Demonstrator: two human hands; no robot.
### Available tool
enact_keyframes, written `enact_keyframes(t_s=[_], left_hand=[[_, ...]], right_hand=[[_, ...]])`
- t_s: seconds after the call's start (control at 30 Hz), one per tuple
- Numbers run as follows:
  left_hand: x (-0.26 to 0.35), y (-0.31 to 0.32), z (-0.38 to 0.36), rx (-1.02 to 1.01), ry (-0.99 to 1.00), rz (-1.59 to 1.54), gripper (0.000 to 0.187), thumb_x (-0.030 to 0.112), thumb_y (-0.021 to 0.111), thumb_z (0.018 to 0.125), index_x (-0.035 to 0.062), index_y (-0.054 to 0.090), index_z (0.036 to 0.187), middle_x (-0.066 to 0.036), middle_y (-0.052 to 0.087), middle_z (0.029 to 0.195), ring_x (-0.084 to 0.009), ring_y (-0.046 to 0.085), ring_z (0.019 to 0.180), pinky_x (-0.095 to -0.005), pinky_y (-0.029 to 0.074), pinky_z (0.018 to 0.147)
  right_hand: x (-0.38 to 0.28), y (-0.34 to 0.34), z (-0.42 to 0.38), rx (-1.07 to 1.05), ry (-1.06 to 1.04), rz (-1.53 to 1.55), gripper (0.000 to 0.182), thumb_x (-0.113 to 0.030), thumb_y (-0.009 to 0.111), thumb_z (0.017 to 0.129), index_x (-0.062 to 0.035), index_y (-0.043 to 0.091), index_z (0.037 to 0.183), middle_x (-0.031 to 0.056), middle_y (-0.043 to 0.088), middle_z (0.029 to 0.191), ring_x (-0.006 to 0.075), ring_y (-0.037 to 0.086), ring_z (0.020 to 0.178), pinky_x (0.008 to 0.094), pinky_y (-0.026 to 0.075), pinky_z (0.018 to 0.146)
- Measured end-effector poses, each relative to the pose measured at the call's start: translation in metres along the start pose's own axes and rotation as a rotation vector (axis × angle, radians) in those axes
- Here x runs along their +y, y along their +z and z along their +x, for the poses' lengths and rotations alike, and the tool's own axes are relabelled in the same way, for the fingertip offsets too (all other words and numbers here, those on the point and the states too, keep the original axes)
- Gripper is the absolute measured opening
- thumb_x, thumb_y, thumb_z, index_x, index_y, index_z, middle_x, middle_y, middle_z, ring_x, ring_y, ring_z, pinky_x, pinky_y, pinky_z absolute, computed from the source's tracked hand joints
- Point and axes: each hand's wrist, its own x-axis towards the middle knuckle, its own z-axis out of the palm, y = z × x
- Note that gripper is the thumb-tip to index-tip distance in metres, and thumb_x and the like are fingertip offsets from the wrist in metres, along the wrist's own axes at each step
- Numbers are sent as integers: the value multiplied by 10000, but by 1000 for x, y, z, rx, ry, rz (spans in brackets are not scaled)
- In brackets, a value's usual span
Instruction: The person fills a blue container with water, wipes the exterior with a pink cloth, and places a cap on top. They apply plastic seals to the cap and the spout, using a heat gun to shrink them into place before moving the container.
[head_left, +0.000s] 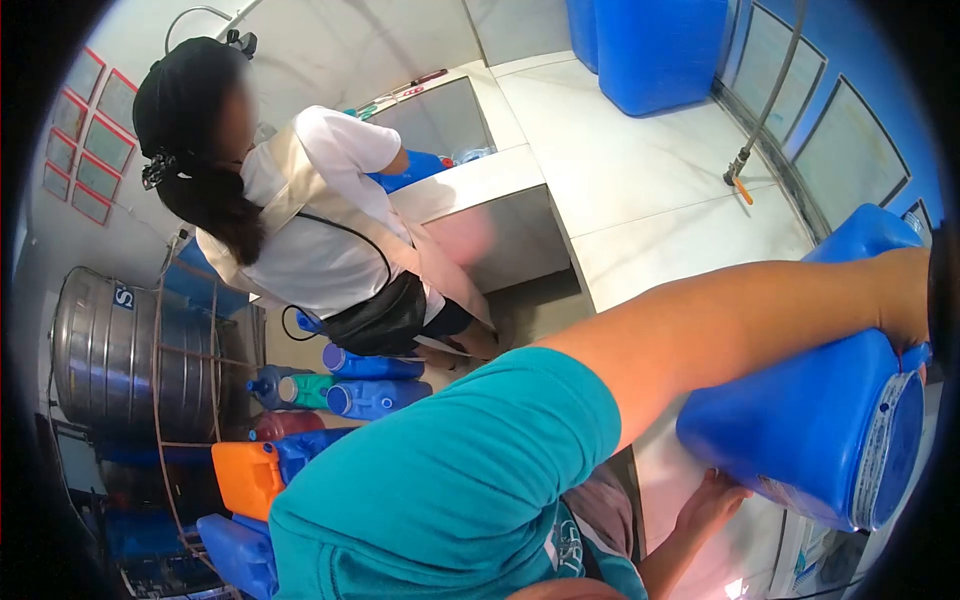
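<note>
A large blue water jug (790, 430) with a wide blue screw cap and a whitish ring leans on the white counter, its mouth facing right. My left arm, in a teal sleeve, reaches over it. At the right edge of the view my left hand (908, 315) closes by the cap end; most of its fingers are hidden. Lower down, my right hand (712, 502) presses curled fingers against the jug's underside, near its base. Another blue jug (868, 232) stands just behind my forearm.
A co-worker (320, 230) in a white shirt and apron bends over a basin with a blue container (410, 170). Several jugs (370, 395) stand on the floor. An orange-handled tap (742, 185) hangs over the counter (660, 170). Left is a steel tank (130, 350).
</note>
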Motion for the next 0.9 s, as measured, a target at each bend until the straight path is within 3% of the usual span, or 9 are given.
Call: enact_keyframes(t_s=[0.2,0.23,0.27,0.37,0.6,0.67,0.77,0.9], left_hand=[[0,6,3,-111,-94,-21,305,304,753,664,116,756,904,-150,731,917,-336,696,907,-440,534,803],[-1,4,1,-114,-98,-19,305,304,753,664,116,756,904,-150,731,917,-336,696,907,-440,534,803],[-45,49,6,-113,-94,-22,302,301,751,667,114,754,903,-151,729,915,-337,694,905,-440,533,801],[-40,61,0,-106,-78,-35,291,292,744,675,109,748,901,-153,723,908,-339,690,898,-442,531,795],[-21,35,-4,-68,-23,-64,266,270,728,696,96,735,897,-157,710,893,-345,681,883,-447,525,781],[-19,31,-3,-54,-6,-76,259,264,724,701,93,731,896,-159,707,888,-347,678,879,-449,523,777],[-46,66,5,-31,22,-93,248,254,717,710,88,726,894,-161,701,882,-350,674,872,-451,521,771],[-17,29,3,-1,60,-114,235,241,708,721,81,718,892,-163,694,873,-353,669,864,-454,518,763]], right_hand=[[12,-17,8,-23,-44,-24,764,-666,429,970,-39,419,1406,63,499,1368,205,478,1156,362,373,908],[13,-16,9,-37,-53,-19,773,-670,429,967,-41,413,1416,67,491,1387,212,473,1180,368,373,935],[14,-14,9,-51,-61,-14,783,-674,428,965,-42,408,1426,71,483,1407,220,467,1204,375,373,963],[12,-9,6,-69,-82,-51,811,-683,434,956,-42,383,1452,84,446,1459,247,443,1270,405,356,1042],[14,-7,4,-44,-73,-24,868,-697,451,937,-40,331,1492,96,393,1514,276,399,1341,442,316,1115],[4,16,-4,108,-44,-41,884,-700,455,932,-39,319,1502,100,382,1523,282,394,1351,449,310,1129],[4,9,-4,77,-17,-45,886,-699,450,934,-37,316,1507,107,364,1539,288,385,1367,455,304,1144],[0,13,-6,56,-29,-39,876,-691,444,941,-30,322,1504,113,361,1541,289,384,1372,456,303,1151]])
